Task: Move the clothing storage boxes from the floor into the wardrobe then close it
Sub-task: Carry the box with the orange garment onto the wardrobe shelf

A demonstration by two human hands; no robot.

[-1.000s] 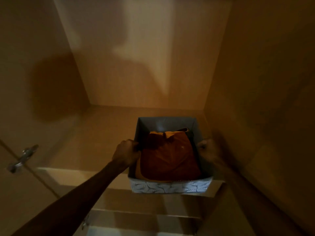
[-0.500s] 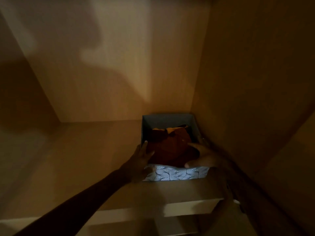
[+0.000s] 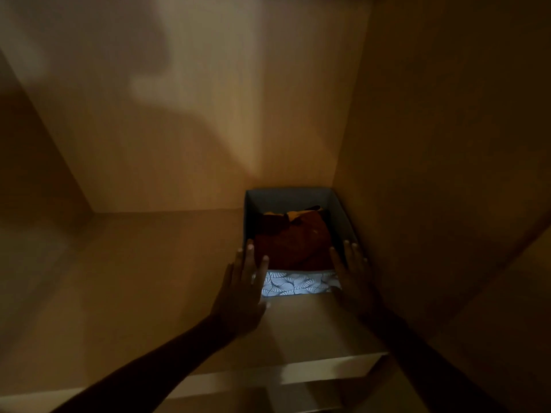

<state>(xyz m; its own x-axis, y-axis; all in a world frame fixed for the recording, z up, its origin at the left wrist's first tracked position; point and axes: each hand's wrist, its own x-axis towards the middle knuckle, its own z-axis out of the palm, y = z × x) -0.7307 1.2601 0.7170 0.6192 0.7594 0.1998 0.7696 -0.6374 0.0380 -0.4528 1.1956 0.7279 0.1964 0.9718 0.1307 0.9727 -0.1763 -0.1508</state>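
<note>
No text, label, brand, number or sign can be read anywhere in this dim view. The storage box (image 3: 293,283) on the wardrobe shelf (image 3: 155,281) carries only a white leaf-like pattern on its front panel, with no lettering, and the wardrobe's wooden panels are bare of any markings.

Both hands cover the front corners of the storage box (image 3: 293,284); its lower clothing is hidden.

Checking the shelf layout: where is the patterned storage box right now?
The storage box sits on the wardrobe shelf in its back right corner, against the right wall, with an open hand at each front corner.
</note>
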